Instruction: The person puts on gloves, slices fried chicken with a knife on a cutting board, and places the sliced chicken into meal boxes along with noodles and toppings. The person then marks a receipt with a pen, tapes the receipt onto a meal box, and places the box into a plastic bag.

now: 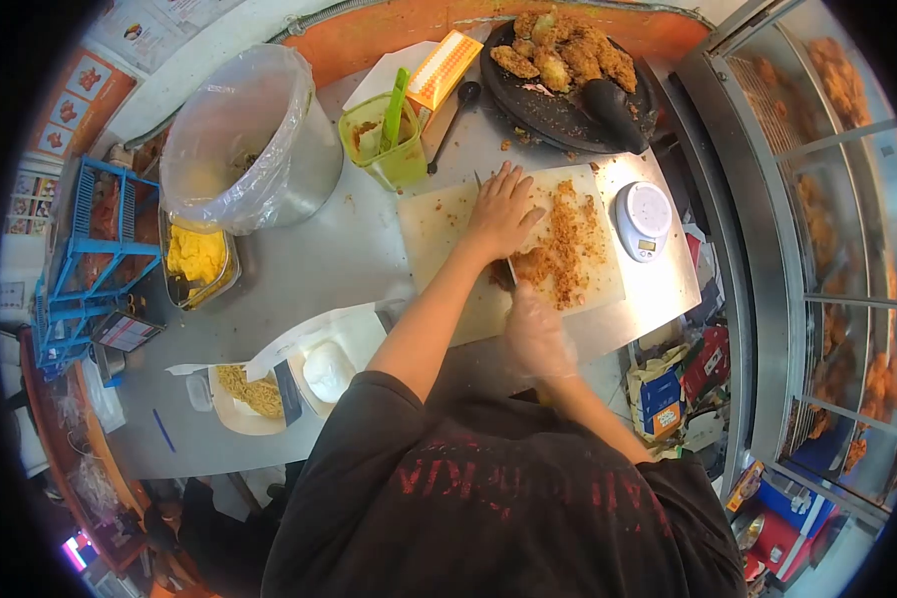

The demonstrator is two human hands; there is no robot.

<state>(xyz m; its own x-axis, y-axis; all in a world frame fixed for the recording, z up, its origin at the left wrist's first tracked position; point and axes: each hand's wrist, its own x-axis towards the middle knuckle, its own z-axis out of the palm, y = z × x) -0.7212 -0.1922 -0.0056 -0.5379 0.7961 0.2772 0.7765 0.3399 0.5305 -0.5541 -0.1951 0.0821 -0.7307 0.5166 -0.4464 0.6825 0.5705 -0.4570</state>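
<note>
On a pale cutting board lie chopped brown crumbly pieces of what looks like fried chicken. My right hand, in a clear plastic glove, is closed around the handle of a knife. The blade points away from me over the board, and its tip shows beyond my left fingers. My bare left hand lies flat across the blade, fingers stretched out, hiding most of it. The chopped pieces spread mainly to the right of both hands.
A digital scale stands right of the board. Behind are a dark stone mortar with fried chicken and a green container. Left are a plastic-lined bucket and yellow food; an open takeaway box is nearer. A display cabinet borders the right.
</note>
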